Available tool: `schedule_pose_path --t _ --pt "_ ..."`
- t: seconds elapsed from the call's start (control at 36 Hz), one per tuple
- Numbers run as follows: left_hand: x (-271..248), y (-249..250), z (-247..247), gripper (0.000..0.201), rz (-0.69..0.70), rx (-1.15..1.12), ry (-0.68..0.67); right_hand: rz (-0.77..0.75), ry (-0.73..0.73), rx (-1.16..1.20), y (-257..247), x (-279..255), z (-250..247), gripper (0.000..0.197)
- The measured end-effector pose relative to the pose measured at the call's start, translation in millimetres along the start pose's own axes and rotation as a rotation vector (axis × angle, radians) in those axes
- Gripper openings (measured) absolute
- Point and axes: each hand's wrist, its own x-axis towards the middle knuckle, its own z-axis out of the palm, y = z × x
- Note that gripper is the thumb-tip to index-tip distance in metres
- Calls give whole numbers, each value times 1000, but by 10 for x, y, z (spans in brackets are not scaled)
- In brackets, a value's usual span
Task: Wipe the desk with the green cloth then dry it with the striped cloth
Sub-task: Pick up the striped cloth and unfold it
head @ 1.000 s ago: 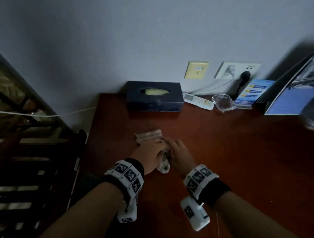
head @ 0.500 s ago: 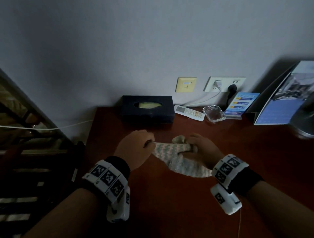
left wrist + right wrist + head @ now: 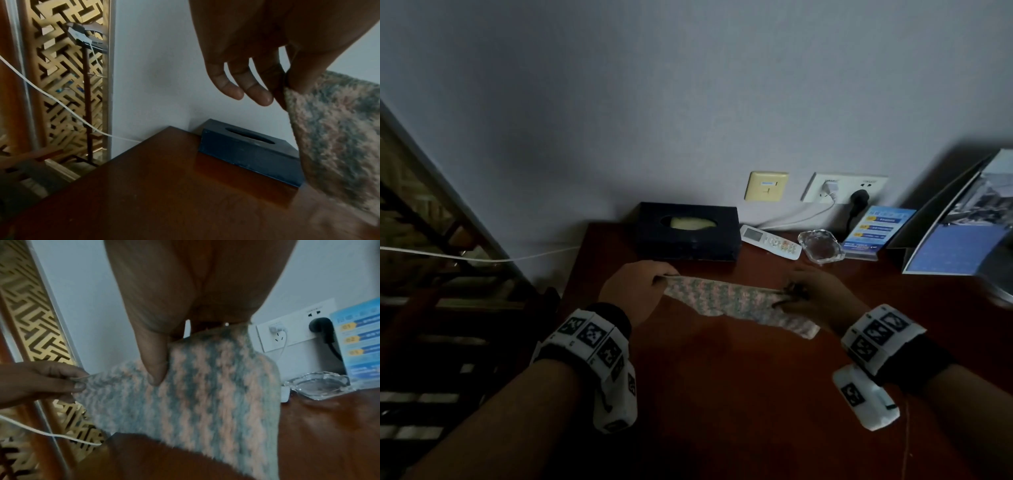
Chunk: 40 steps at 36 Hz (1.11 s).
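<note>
The striped cloth (image 3: pixel 732 301), fluffy with pink and grey-green bands, hangs spread between my two hands above the dark red wooden desk (image 3: pixel 722 394). My left hand (image 3: pixel 633 291) pinches its left corner between thumb and finger; the pinch shows in the left wrist view (image 3: pixel 285 84), beside the cloth (image 3: pixel 333 138). My right hand (image 3: pixel 815 298) grips the cloth's right corner, its thumb lying on the cloth (image 3: pixel 195 394) in the right wrist view (image 3: pixel 156 369). The left hand (image 3: pixel 41 382) appears there too. No green cloth is in view.
A dark tissue box (image 3: pixel 688 236) stands at the desk's back by the wall. To its right lie a white remote (image 3: pixel 770 241), a glass ashtray (image 3: pixel 822 246), a blue leaflet stand (image 3: pixel 873 229) and a leaning brochure (image 3: pixel 962 233). Wall sockets (image 3: pixel 842 186) with plugged cables sit above. A white cable (image 3: pixel 482 257) runs left past a lattice screen (image 3: pixel 61 81).
The hands were together on the bunched cloth; they have lifted and moved apart, left to the left and right to the right, so the cloth is now stretched open between them.
</note>
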Motion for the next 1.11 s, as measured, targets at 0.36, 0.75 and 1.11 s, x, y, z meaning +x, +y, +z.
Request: schedule_pose_path --t 0.36,0.75,1.11 --pt "496 -166 -319 21 -47 -216 299 187 172 -42 -191 568 -253 34" --pt "-52 -669 329 13 -77 -66 -13 98 -75 -43 161 322 512 36" --pt "-159 -888 459 28 -69 374 -403 221 -515 -88 -6 70 860 42"
